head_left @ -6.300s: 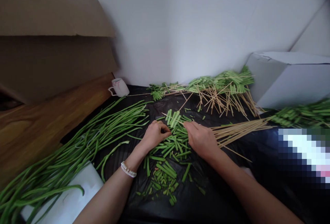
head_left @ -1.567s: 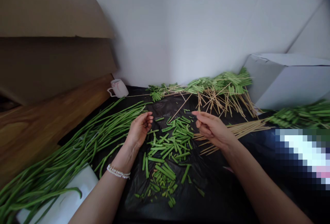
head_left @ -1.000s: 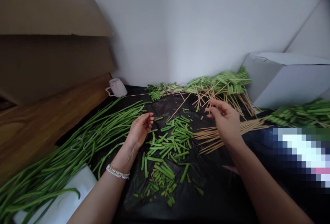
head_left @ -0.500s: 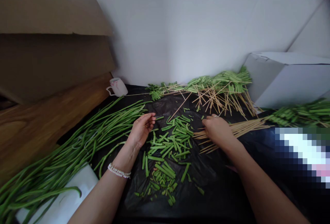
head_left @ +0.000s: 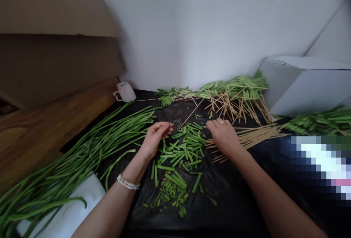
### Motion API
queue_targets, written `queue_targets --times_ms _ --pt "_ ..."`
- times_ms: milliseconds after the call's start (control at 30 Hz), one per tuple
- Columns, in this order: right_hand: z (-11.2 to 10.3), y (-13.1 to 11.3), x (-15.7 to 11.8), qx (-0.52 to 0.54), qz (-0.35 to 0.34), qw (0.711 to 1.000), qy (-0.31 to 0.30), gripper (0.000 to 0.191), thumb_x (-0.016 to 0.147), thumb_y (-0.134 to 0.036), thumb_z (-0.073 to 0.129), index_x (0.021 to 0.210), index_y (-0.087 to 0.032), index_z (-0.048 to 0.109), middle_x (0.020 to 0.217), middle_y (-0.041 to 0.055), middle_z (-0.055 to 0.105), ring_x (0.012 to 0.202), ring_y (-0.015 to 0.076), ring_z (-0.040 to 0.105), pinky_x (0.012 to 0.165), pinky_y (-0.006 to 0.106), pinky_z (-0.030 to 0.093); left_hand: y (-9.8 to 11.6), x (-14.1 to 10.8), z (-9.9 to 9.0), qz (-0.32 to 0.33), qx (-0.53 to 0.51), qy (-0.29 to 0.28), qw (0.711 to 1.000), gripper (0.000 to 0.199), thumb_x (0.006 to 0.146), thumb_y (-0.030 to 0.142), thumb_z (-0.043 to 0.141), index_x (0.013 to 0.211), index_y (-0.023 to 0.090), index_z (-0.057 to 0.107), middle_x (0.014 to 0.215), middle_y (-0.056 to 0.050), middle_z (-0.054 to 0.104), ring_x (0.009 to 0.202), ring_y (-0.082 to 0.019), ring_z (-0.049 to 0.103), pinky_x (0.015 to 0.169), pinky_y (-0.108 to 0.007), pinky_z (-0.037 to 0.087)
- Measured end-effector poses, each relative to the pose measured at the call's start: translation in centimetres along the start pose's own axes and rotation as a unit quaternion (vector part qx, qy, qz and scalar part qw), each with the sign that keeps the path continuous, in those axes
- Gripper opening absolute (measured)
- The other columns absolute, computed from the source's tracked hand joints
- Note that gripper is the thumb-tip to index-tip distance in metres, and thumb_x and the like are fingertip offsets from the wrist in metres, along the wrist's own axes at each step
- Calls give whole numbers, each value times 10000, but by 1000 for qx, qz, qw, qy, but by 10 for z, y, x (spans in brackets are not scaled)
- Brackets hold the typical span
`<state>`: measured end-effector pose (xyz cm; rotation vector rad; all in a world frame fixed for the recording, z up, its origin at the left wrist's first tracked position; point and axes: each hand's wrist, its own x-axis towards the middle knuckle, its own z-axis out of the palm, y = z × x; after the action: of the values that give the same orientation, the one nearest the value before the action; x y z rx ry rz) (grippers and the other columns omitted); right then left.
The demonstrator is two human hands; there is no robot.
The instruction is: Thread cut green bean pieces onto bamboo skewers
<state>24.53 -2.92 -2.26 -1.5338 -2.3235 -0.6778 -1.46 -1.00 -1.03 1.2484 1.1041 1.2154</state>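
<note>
My left hand [head_left: 155, 138] hovers at the left edge of a loose pile of cut green yard-long bean pieces [head_left: 183, 149], its fingers curled and apart, holding nothing I can make out. My right hand [head_left: 223, 136], with a ring on one finger, lies flat and spread just right of that pile. It sits over the ends of a fan of bamboo skewers [head_left: 251, 138]. A bracelet of white beads [head_left: 128, 182] circles my left wrist. Long uncut beans [head_left: 82, 150] lie to the left.
Black plastic sheeting [head_left: 225, 190] covers the work surface. Skewered bean bundles [head_left: 233, 91] heap along the back, with more at right [head_left: 320, 123]. A white mug [head_left: 124, 92], wooden board [head_left: 52, 121], cardboard box [head_left: 55, 40] and white box [head_left: 304, 84] surround it.
My right hand has come down from its raised position and moved left to the skewer ends. My left hand has shifted right, toward the cut pieces.
</note>
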Motion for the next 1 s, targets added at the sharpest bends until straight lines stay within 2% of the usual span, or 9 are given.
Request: queue_targets --times_ms 100,200,267,333,433,533,733,900,1000 --pt "-7 -10 3 30 -39 996 78 207 897 -118 404 935 -172 600 839 61 614 827 197 477 762 328 283 2 -10 12 112 150 -79 979 220 825 368 615 824 190 744 868 -85 714 843 -198 624 816 -314 447" --pt "-13 -20 3 59 -61 987 135 246 912 -119 384 993 -185 608 876 56 623 823 179 475 781 324 293 2 -22 25 225 296 -182 910 208 840 355 600 951 251 741 1003 -83 697 993 -241 587 939 -382 388" --pt "-17 -23 3 59 -58 984 160 252 924 -140 383 1017 -186 612 891 60 621 819 176 469 768 320 300 0 -29 31 251 363 -247 863 298 809 385 635 1084 290 698 1163 -80 648 1131 -273 525 997 -424 341" --pt "-20 -24 2 50 -52 984 166 248 931 -163 392 1028 -187 618 873 58 612 806 177 458 746 315 305 -3 -32 33 259 409 -283 828 435 758 431 678 1168 291 646 1299 -87 570 1239 -303 447 1034 -453 301" --pt "-20 -24 1 36 -49 989 136 247 924 -168 410 1034 -193 629 804 47 585 786 184 434 721 314 304 -7 -29 28 257 452 -272 810 337 753 368 678 1067 246 660 1339 -104 531 1282 -314 402 1040 -464 290" --pt "-16 -24 1 40 -48 993 97 262 894 -125 424 1027 -184 641 786 52 570 805 198 422 723 318 312 -8 -21 18 237 459 -215 829 139 742 241 653 881 232 659 1249 -96 588 1210 -307 456 1000 -460 322" --pt "-7 -23 2 67 -47 995 64 324 837 -49 429 1082 -115 631 868 86 591 847 218 430 770 323 350 -7 -8 2 159 269 -87 946 108 689 223 725 791 255 708 881 -67 679 942 -269 580 939 -369 369" --pt "-7 -26 0 54 -74 995 40 325 857 -74 452 1133 -129 615 877 83 612 867 213 482 774 310 371 -2 -10 8 128 194 -58 971 132 691 216 741 812 265 753 896 -59 714 913 -260 612 904 -335 400" --pt "-7 -30 -3 46 -67 996 34 374 863 -85 465 1211 -163 577 864 57 620 802 178 515 712 280 372 4 -11 13 110 122 -3 986 185 673 215 755 857 236 753 900 -62 723 935 -251 624 851 -306 437"
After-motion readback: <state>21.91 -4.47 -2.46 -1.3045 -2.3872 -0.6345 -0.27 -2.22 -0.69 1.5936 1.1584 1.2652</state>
